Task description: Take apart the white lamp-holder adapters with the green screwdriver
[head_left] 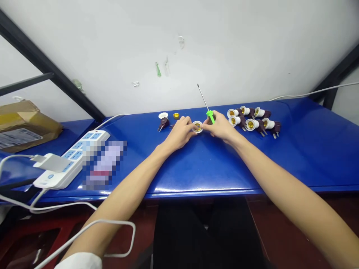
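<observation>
Near the far edge of the bench [196,168], left hand [179,135] and right hand [221,129] fingers pinch one white socket [198,127]; the right hand also grips a green screwdriver [210,116].

Bright even light, table-edge [196,189] glare, perhaps slight wide-angle bending.

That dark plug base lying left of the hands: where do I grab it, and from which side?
Grip the dark plug base across its rounded body, coming straight down from above. Its prongs seem to stick out toward the near-left, so keep the fingers off that end. The white cap behind it and the left hand to its right leave little room for a sideways approach.
</observation>
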`<action>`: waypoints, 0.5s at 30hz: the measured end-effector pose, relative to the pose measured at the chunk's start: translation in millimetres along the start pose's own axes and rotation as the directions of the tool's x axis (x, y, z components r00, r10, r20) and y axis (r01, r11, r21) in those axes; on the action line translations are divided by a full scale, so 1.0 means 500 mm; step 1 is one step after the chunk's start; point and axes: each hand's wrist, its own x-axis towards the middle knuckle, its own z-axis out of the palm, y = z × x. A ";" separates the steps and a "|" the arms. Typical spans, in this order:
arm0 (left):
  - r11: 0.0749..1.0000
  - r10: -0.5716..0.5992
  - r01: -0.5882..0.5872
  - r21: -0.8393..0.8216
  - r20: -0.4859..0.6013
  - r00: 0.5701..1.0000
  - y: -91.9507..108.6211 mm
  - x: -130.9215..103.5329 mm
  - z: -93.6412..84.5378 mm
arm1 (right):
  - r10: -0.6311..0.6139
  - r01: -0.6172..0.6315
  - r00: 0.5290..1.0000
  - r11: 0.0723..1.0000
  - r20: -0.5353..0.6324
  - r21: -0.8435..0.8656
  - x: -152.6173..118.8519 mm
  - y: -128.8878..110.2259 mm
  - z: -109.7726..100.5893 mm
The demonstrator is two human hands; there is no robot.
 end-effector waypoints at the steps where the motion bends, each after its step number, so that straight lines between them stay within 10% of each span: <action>1: 1.000 -0.013 0.013 -0.017 0.000 1.000 0.001 0.000 -0.001 | -0.006 0.006 1.000 1.000 0.005 -0.001 0.000 0.000 0.000; 15: 0.875 -0.204 0.133 -0.465 -0.106 0.973 0.064 0.005 0.023 | 0.026 0.004 0.952 0.995 0.304 -0.098 -0.003 -0.013 -0.080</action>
